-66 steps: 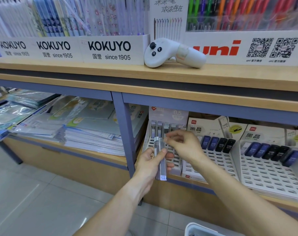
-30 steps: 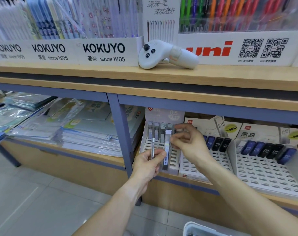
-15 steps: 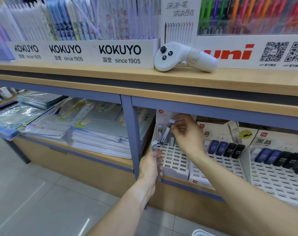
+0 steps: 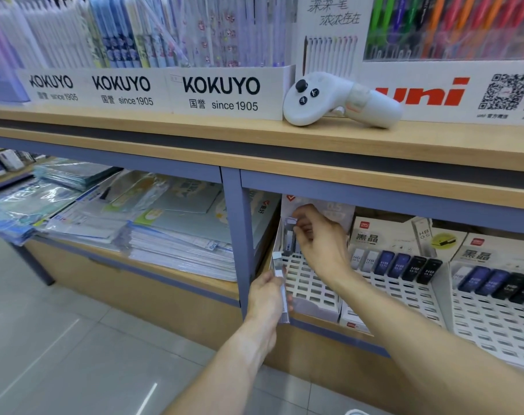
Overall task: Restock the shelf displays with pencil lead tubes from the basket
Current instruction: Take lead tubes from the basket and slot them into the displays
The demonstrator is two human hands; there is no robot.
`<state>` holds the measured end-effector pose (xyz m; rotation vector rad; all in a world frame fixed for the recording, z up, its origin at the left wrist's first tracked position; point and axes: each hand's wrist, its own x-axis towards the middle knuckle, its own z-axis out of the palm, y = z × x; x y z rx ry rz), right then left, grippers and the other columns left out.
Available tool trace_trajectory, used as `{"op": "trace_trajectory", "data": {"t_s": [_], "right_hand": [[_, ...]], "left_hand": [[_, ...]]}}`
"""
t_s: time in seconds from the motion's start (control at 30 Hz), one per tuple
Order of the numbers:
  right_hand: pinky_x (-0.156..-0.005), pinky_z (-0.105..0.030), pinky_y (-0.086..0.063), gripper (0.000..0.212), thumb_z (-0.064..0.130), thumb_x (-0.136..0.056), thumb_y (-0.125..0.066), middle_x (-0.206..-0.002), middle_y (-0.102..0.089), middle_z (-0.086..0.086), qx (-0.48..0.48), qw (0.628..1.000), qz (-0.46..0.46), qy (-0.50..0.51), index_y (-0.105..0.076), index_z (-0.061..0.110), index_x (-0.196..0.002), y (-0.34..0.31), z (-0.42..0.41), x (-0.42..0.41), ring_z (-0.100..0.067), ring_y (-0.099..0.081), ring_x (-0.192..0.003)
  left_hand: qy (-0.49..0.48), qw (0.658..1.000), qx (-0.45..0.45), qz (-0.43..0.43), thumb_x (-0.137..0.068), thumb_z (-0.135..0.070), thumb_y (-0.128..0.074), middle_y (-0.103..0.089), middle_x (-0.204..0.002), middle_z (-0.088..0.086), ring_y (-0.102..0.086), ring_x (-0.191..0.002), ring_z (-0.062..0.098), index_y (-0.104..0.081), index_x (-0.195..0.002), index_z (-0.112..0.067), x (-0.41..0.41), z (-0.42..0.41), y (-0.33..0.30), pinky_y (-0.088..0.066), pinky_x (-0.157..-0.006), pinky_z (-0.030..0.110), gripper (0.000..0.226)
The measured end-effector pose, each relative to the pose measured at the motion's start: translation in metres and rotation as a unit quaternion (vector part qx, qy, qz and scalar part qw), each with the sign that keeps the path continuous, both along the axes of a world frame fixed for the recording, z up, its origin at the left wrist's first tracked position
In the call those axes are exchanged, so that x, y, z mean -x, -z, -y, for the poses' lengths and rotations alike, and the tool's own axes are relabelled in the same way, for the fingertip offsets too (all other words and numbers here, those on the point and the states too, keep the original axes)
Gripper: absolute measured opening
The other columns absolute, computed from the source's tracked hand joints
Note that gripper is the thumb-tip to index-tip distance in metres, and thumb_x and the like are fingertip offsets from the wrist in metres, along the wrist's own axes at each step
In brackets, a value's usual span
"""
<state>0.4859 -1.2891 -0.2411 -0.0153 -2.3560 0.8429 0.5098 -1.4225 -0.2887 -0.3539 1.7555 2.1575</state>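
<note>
My right hand (image 4: 320, 238) reaches into the top row of the left white slotted display (image 4: 307, 283) on the lower shelf and pinches a clear pencil lead tube (image 4: 290, 232) standing there. My left hand (image 4: 266, 298) hovers in front of the display's left edge and grips a small bundle of clear lead tubes (image 4: 278, 272) held upright. The basket is only a white sliver (image 4: 355, 412) at the bottom edge.
Two more slotted displays with dark and blue lead tubes (image 4: 404, 266) stand to the right. A blue shelf post (image 4: 238, 235) is just left of my left hand. A white controller (image 4: 338, 100) lies on the upper wooden shelf. Stacked plastic folders (image 4: 134, 217) fill the left bay.
My right hand carried one tube from the bundle up into the display's top row. My left hand lowered slightly with the remaining tubes. The view moved closer.
</note>
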Motion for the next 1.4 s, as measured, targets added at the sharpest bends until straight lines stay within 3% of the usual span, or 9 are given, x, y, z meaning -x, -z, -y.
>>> {"op": "trace_trajectory", "data": {"t_s": [0.23, 0.4, 0.63, 0.83, 1.0, 1.1, 1.23, 1.33, 1.4], "right_hand": [[-0.078, -0.039, -0.060, 0.024, 0.009, -0.092, -0.065, -0.096, -0.074, 0.002, -0.012, 1.000, -0.005, -0.017, -0.064, 0.021, -0.113, 0.002, 0.009, 0.002, -0.019, -0.071, -0.086], [-0.075, -0.041, -0.059, 0.024, 0.007, -0.093, -0.062, -0.098, -0.075, -0.006, -0.059, 0.998, 0.005, 0.011, -0.063, 0.017, -0.115, -0.002, 0.010, 0.007, -0.028, -0.071, -0.087], [-0.081, -0.044, -0.059, 0.027, 0.005, -0.093, -0.060, -0.103, -0.075, -0.006, -0.088, 0.995, 0.047, 0.018, -0.068, 0.017, -0.116, 0.000, 0.008, 0.007, -0.029, -0.072, -0.093], [-0.075, -0.042, -0.057, 0.035, -0.001, -0.088, -0.062, -0.105, -0.064, -0.010, -0.175, 0.981, 0.071, 0.036, -0.073, 0.017, -0.116, -0.005, 0.007, 0.010, -0.035, -0.066, -0.088], [-0.077, -0.040, -0.056, 0.039, 0.000, -0.090, -0.060, -0.109, -0.063, -0.010, -0.182, 0.980, 0.080, 0.015, -0.072, 0.018, -0.123, -0.007, 0.005, 0.000, -0.036, -0.066, -0.091], [-0.075, -0.038, -0.055, 0.043, 0.001, -0.089, -0.062, -0.112, -0.063, -0.010, -0.195, 0.976, 0.089, 0.032, -0.069, 0.021, -0.127, -0.008, 0.004, -0.005, -0.037, -0.067, -0.094], [-0.084, -0.039, -0.054, 0.050, 0.002, -0.092, -0.057, -0.123, -0.064, -0.011, -0.211, 0.968, 0.126, 0.049, -0.062, 0.025, -0.136, -0.015, 0.003, -0.004, -0.035, -0.065, -0.106], [-0.086, -0.038, -0.052, 0.055, 0.004, -0.094, -0.055, -0.128, -0.066, -0.010, -0.237, 0.958, 0.157, 0.036, -0.055, 0.028, -0.143, -0.016, 0.005, -0.007, -0.033, -0.064, -0.112], [-0.087, -0.038, -0.052, 0.057, 0.005, -0.094, -0.055, -0.131, -0.066, -0.008, -0.243, 0.956, 0.164, 0.033, -0.050, 0.028, -0.146, -0.016, 0.006, -0.009, -0.032, -0.064, -0.113]], "left_hand": [[0.002, 1.000, -0.003, -0.023, -0.106, -0.011, -0.051, -0.069, -0.107, 0.013, -0.061, -0.069, 0.017, -0.058, -0.136, -0.009, -0.003, -0.002, -0.005, -0.062, -0.077, 0.038, 0.030], [-0.017, 0.999, -0.001, -0.036, -0.105, -0.011, -0.055, -0.070, -0.103, 0.012, -0.059, -0.067, 0.015, -0.060, -0.131, -0.010, -0.005, 0.000, -0.011, -0.057, -0.058, 0.025, 0.026], [-0.021, 0.999, 0.005, -0.035, -0.104, -0.007, -0.054, -0.072, -0.111, 0.014, -0.062, -0.075, 0.016, -0.060, -0.132, -0.009, -0.006, 0.002, -0.010, -0.059, -0.072, 0.032, 0.028], [-0.011, 0.999, -0.003, -0.039, -0.103, 0.002, -0.052, -0.069, -0.116, 0.022, -0.063, -0.082, 0.022, -0.057, -0.135, -0.008, -0.006, 0.002, -0.012, -0.060, -0.084, 0.044, 0.034], [-0.020, 0.999, -0.005, -0.040, -0.102, 0.003, -0.053, -0.069, -0.114, 0.019, -0.065, -0.087, 0.025, -0.058, -0.129, -0.009, -0.010, 0.002, -0.015, -0.059, -0.088, 0.050, 0.030], [-0.028, 0.999, -0.006, -0.040, -0.101, 0.004, -0.054, -0.070, -0.113, 0.020, -0.066, -0.087, 0.025, -0.059, -0.126, -0.010, -0.011, 0.003, -0.016, -0.061, -0.087, 0.049, 0.028], [-0.028, 0.999, -0.001, -0.032, -0.101, 0.002, -0.056, -0.072, -0.112, 0.017, -0.070, -0.092, 0.026, -0.062, -0.125, -0.009, -0.010, 0.005, -0.014, -0.062, -0.083, 0.042, 0.027], [-0.030, 0.999, 0.002, -0.031, -0.101, 0.002, -0.056, -0.072, -0.112, 0.015, -0.070, -0.092, 0.024, -0.063, -0.123, -0.011, -0.011, 0.006, -0.015, -0.061, -0.075, 0.031, 0.026], [-0.028, 0.999, 0.002, -0.030, -0.101, 0.002, -0.057, -0.072, -0.110, 0.012, -0.070, -0.092, 0.022, -0.063, -0.121, -0.013, -0.012, 0.006, -0.015, -0.061, -0.080, 0.033, 0.026]]}}
